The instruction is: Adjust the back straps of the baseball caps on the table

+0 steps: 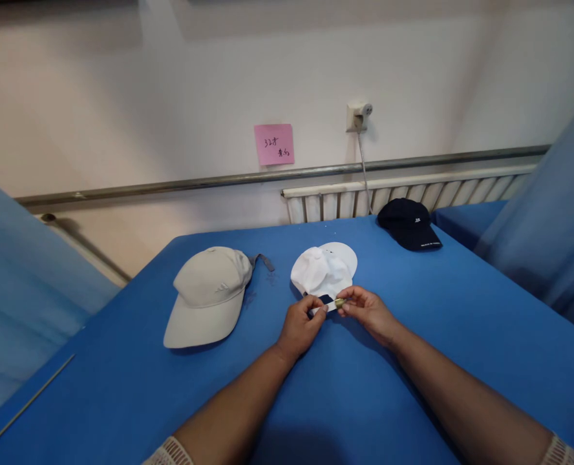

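A white baseball cap [316, 270] lies on the blue table, its brim pointing away from me and its back strap [332, 306] toward me. My left hand [302, 325] is closed, pinching the strap on its left side. On the right, my right hand [368, 314] is closed in a pinch on the brass-coloured buckle [339, 302] of that strap. The strap is stretched between the two hands. A dark patch, perhaps the cap's inside, shows just behind it.
A beige cap [212, 278] with a dark loose strap [262, 260] lies to the left. At the far right corner is a navy cap [406, 219]. A thin stick [31, 400] lies near the left edge. Blue curtains [551, 213] hang at both sides; a radiator [326, 205] stands behind.
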### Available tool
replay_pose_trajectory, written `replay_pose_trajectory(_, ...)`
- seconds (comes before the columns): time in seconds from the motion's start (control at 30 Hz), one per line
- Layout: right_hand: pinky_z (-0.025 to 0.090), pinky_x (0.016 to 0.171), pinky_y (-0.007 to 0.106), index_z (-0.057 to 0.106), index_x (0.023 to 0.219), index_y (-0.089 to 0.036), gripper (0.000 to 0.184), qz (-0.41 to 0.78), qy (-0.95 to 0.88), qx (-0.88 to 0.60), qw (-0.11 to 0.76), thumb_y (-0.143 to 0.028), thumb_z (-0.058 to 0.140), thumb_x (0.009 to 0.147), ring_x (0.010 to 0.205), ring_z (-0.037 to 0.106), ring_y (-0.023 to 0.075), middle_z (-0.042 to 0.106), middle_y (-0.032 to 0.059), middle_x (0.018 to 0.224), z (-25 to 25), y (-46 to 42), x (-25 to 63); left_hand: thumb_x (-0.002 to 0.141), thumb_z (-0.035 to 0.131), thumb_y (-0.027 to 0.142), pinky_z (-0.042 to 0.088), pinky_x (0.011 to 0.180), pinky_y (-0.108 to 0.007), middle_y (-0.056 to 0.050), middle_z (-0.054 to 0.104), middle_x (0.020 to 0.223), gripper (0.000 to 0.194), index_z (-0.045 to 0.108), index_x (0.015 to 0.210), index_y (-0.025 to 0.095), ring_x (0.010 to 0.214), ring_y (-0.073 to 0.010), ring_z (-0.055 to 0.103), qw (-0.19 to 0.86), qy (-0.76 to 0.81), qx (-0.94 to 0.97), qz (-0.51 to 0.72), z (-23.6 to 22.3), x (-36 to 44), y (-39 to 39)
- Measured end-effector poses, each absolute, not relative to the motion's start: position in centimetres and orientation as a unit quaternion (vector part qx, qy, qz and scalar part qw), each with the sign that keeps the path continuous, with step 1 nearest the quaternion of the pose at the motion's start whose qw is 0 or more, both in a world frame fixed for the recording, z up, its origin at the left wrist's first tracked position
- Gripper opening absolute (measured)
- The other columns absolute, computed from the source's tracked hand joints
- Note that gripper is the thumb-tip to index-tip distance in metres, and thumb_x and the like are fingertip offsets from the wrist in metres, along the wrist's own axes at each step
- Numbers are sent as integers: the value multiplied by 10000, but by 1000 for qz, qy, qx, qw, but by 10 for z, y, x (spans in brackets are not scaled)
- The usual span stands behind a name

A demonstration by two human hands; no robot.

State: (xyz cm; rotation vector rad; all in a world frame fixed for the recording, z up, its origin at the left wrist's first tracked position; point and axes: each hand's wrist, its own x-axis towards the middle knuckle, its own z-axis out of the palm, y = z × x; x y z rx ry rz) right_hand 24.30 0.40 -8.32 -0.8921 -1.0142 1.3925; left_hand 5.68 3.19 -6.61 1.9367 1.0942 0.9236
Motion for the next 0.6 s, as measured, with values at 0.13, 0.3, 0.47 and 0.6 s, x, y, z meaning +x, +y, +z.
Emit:
replay_pose_trajectory(0.13, 474, 759, 319, 615, 900, -229, 342, 572, -465, -399, 546, -351, 802, 640, 773, 616, 163, 660, 16, 846, -89, 6, 241, 837, 560, 379, 415, 651, -237, 1, 607, 702, 232, 610, 754, 167, 672, -135, 534, 382, 425, 738, 359, -68, 56, 34)
replay_pose_trajectory(0.3, 472, 777, 316, 587, 980, -238, 265, 498, -535, -446, 516, -276, 678, 733, 813, 624, 169, 655, 5, 854, -93, 5, 240, 864, 550, 394, 436, 653, -236, 1, 631, 697, 247, 605, 792, 164, 650, -129, 560, 428, 402, 732, 345, -69, 54, 35)
replay_pose_trajectory(0.47, 451, 733, 308, 593, 985, -236, 227, 336, -655, -513, 441, -145, 563, 780, 761, 585, 161, 622, 3, 835, -86, 4, 246, 873, 548, 378, 447, 665, -244, -2, 642, 710, 235, 605, 802, 162, 658, -131, 573, 434, 396, 735, 340, -68, 55, 35)
replay_pose_trajectory(0.6, 427, 705, 288, 591, 930, -234, 184, 260, -711, -509, 410, -115, 546, 796, 757, 561, 154, 600, 7, 855, -75, 0, 247, 871, 549, 397, 453, 684, -252, -1, 642, 709, 251, 606, 797, 164, 674, -136, 578, 424, 400, 741, 332, -66, 54, 35)
